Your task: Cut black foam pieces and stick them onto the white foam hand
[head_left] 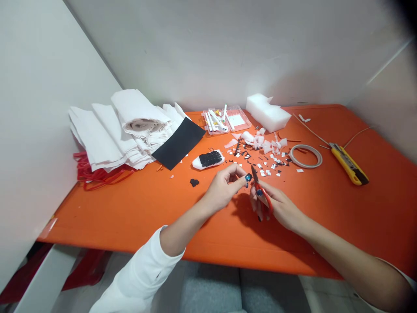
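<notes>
In my right hand [275,202] is a pair of scissors with red handles [267,201], its dark blades pointing up and away from me. Close to the blades, the thumb and fingertips of my left hand [224,184] are pinched together. Whatever sits in that pinch is too small to make out. Just beyond my left hand lies a white foam piece [196,163], its top covered with overlapping black scale-like bits [211,158]. A little pile of black cut pieces [194,182] rests left of my left wrist.
White and black scraps [260,145] are scattered beyond my hands. A black sheet [178,143] leans against folded white paper [107,134]. Behind stand an open case of white markers [216,121] and a foam block [267,112]. Rightward lie a tape roll [321,158] and a yellow box cutter [349,164].
</notes>
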Tool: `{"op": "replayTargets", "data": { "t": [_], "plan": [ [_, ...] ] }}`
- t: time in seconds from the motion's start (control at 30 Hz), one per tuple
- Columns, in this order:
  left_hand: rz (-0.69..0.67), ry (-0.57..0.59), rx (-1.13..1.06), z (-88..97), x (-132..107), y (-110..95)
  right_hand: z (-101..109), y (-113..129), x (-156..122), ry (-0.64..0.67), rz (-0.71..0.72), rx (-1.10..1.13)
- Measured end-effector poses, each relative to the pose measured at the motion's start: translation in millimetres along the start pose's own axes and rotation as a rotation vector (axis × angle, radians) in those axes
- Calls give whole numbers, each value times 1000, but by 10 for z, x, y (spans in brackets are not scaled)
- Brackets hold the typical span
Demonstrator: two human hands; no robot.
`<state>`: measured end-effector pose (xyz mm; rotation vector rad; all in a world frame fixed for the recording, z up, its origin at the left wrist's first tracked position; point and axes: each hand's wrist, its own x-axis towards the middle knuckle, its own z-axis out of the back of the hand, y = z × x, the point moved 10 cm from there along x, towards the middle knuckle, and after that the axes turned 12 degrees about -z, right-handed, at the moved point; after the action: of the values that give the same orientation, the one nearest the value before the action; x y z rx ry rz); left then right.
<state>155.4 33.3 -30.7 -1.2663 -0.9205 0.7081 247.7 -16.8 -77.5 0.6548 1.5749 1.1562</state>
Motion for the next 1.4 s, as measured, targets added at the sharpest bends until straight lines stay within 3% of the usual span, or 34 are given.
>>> {"op": "replayTargets", "data": {
  "t": [0.2,0.5,0.6,0.77,0.93,1.07,1.23,1.4],
  "plan": [
    [47,19,97,6,-39,65,90,51,-1,-34,19,144],
    [99,8,8,-23,-36,104,62,9,1,-22,-11,113],
    [96,41,126,-5,-39,99,90,47,4,-64,21,87],
    [3,120,445,29,-10,-16,353,171,-47,-328,110,76],
    [-61,256,622,-57,-3,-48,417,206,-33,-357,128,74],
    [-66,261,587,-78,-13,-55,432,213,-12,-357,160,57],
    [-35,158,434,-34,-10,-50,447,248,-19,-370,159,53],
    [56,101,249,-28,-12,81,442,236,-35,-356,137,96]
  ]
}}
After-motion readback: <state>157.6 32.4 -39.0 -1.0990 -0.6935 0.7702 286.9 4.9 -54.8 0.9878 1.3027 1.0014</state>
